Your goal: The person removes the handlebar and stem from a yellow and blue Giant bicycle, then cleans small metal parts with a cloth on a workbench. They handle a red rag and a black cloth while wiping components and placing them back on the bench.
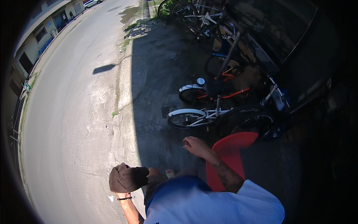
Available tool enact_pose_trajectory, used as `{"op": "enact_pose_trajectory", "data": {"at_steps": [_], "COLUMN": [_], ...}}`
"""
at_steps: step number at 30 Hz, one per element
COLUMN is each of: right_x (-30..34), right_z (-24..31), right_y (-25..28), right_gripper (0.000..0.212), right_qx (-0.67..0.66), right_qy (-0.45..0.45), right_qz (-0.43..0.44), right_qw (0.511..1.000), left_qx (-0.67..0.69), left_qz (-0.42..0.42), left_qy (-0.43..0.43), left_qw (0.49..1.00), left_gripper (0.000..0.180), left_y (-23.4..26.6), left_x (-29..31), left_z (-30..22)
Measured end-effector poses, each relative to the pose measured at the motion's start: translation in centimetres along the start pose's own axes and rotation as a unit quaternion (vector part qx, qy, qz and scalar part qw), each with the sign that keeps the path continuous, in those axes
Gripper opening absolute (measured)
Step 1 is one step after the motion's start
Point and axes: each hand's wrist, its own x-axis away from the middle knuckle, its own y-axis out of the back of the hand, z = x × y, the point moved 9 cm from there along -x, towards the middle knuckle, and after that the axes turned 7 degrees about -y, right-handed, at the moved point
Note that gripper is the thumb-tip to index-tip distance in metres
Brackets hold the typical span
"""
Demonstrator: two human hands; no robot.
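Note:
Dark brown cloth (128, 179), bunched up and possibly a cap, covers my left hand at the lower left. Only the wrist, with a dark beaded bracelet (125, 198), shows below it; the fingers are hidden. In front of my body, my right hand (195, 146) is held in the air with its fingers curled together. Whether something small is between them, I cannot make out. Beside my right forearm stands a red plastic chair (223, 164), partly covered by the arm.
Ahead to the right, a white-fendered bicycle (187, 112) and an orange bicycle (236, 93) stand in the shade. More bicycles (186, 15) are farther back, near a dark glass panel (272, 22). On the left, a sunlit road (71, 112) runs past a concrete curb (125, 82).

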Motion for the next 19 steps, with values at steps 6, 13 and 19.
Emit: {"op": "enact_pose_trajectory", "data": {"at_steps": [6, 13, 19], "right_x": [-18.3, -28.5, -32.2], "right_z": [-1.1, -16.6, -20.5], "right_y": [-0.5, -3.3, -2.8], "right_gripper": [0.029, 0.03, 0.029], "right_qx": [0.035, 0.08, -0.029], "right_qy": [-0.017, -0.256, -0.365], "right_qz": [0.026, 0.022, -0.014], "right_qw": [0.999, 0.963, 0.93], "left_qx": [0.195, 0.439, 0.056], "left_qz": [-0.026, 0.266, 0.269], "left_qy": [0.11, 0.235, 0.043], "left_qw": [0.974, 0.825, 0.96], "left_gripper": [0.029, 0.035, 0.018], "left_y": [-3.7, -23.0, -42.0], "left_x": [-19.0, -45.9, -65.6], "left_z": [6.1, 1.7, -5.8]}}
